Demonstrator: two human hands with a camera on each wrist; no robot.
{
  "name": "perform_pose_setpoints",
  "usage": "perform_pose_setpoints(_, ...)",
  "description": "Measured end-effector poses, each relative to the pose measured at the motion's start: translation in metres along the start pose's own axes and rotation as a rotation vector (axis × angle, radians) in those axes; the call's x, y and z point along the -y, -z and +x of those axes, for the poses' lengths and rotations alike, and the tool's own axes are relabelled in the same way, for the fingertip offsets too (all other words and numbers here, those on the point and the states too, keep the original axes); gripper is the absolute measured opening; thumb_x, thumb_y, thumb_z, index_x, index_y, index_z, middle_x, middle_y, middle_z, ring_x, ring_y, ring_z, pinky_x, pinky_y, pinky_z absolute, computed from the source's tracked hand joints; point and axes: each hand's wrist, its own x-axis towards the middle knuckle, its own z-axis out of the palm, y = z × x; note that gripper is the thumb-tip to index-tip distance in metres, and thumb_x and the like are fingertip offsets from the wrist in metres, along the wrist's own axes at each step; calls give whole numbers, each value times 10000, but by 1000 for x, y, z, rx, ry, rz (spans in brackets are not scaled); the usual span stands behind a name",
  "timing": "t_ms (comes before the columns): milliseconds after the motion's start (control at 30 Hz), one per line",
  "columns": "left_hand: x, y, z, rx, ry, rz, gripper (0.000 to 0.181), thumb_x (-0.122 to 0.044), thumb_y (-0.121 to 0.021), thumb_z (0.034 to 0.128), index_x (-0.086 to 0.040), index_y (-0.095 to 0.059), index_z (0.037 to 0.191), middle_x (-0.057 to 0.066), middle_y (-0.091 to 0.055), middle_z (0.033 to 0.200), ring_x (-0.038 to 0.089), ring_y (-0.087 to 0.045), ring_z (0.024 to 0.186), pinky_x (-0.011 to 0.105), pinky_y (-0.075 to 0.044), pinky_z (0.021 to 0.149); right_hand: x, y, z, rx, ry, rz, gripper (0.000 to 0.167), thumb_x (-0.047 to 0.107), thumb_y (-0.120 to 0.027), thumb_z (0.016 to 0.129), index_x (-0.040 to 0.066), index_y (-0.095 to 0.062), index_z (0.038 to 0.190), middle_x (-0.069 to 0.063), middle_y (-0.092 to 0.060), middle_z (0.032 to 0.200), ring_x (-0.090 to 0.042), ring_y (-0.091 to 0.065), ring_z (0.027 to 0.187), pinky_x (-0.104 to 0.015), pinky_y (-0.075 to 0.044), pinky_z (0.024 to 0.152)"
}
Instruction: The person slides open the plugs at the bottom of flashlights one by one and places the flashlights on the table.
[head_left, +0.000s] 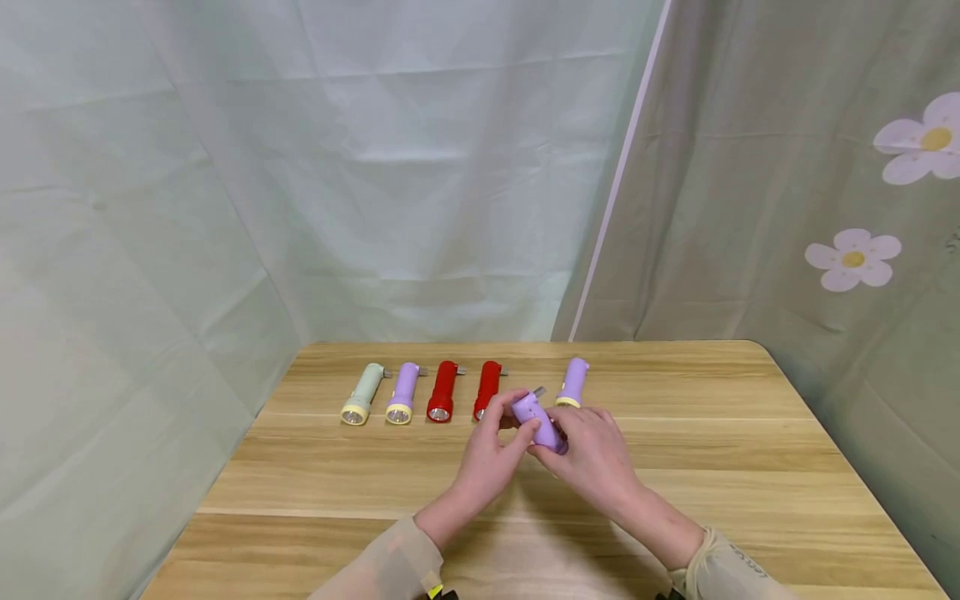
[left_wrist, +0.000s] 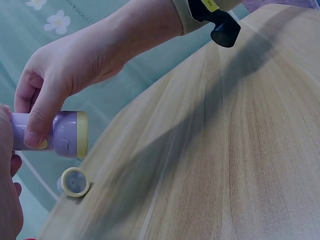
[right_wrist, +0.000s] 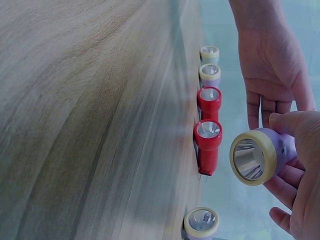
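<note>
A lilac flashlight (head_left: pixel 536 421) with a pale yellow head rim is held above the table between both hands. The left hand (head_left: pixel 483 458) pinches its tail end between thumb and fingers, where a metal prong piece (head_left: pixel 540 391) sticks out. Around the head end, the right hand (head_left: pixel 596 454) grips with thumb and fingers. In the right wrist view the flashlight's lens (right_wrist: pixel 250 159) faces the camera. The left wrist view shows the right thumb (left_wrist: pixel 37 132) along the barrel, beside the head. Parts of the barrel are covered by fingers.
Behind the hands lie a pale green flashlight (head_left: pixel 363 393), a lilac one (head_left: pixel 403 393) and two red ones (head_left: pixel 442 392), prongs out at their tails. Another lilac flashlight (head_left: pixel 574 382), without visible prongs, lies farther right. Curtains (head_left: pixel 450 208) surround the wooden table (head_left: pixel 712 500).
</note>
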Motion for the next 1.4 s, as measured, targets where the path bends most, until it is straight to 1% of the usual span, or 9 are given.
perform_pose_setpoints(167,-1,0,1,5,2,1,419,-327,-679,1003,-296,-525,1392,-50,-626,1198,179,-594,1057,393,-511,910,0,-1,0,11,-23,31,404,399,-912,759,187,-705,1033,169,-581,763,-69,-516,693,-417,-445,868)
perform_pose_setpoints(300,-2,1,2,8,5,12,416,-333,-680,1002,-299,-534,1390,-54,-623,1193,166,-595,1047,430,-519,892,-1,-1,1,22,-40,65,362,394,-904,768,214,-699,1006,189,-553,730,-54,-492,663,-373,-430,773)
perform_pose_setpoints(600,-4,2,4,1,19,46,420,-358,-695,989,-298,-559,1382,-58,-628,1146,159,-604,996,398,-537,822,0,1,2,121,-148,196,250,341,-823,836,261,-686,1029,174,-611,787,-42,-547,683,-284,-453,620)
perform_pose_setpoints(733,-4,5,5,25,37,83,441,-373,-691,988,-317,-561,1406,-85,-644,1139,134,-611,1024,388,-538,837,0,3,3,149,-191,249,219,324,-813,837,268,-679,1001,167,-623,777,-49,-567,670,-269,-468,567)
perform_pose_setpoints(833,-3,11,6,74,25,159,514,-397,-666,1000,-303,-519,1483,-97,-656,1194,132,-614,1080,406,-538,892,-3,3,4,152,-212,269,221,296,-819,831,244,-683,998,167,-635,784,-63,-594,686,-268,-478,579)
perform_pose_setpoints(967,-4,19,4,132,-12,282,638,-446,-637,1004,-279,-405,1574,-48,-625,1342,160,-601,1161,448,-517,961,-9,5,7,157,-244,279,270,265,-833,830,181,-688,1042,122,-657,828,-82,-605,712,-281,-493,604)
perform_pose_setpoints(1133,-4,28,0,163,-58,444,695,-524,-594,1002,-328,-313,1607,-24,-568,1442,163,-555,1250,464,-504,983,-15,8,12,156,-256,255,322,255,-845,834,136,-688,1088,72,-678,859,-66,-604,722,-295,-504,608)
perform_pose_setpoints(1233,-3,33,-2,183,-130,561,712,-541,-576,1006,-307,-296,1617,-27,-531,1486,180,-517,1314,477,-467,1041,-18,10,16,146,-247,233,353,274,-852,832,116,-694,1105,59,-685,852,-65,-614,721,-298,-503,607)
perform_pose_setpoints(1400,0,38,-6,206,-292,723,709,-508,-611,996,-231,-358,1598,4,-532,1487,229,-501,1335,477,-438,1073,-24,13,21,146,-256,205,342,313,-855,831,118,-683,1053,48,-678,827,-76,-604,688,-303,-490,583)
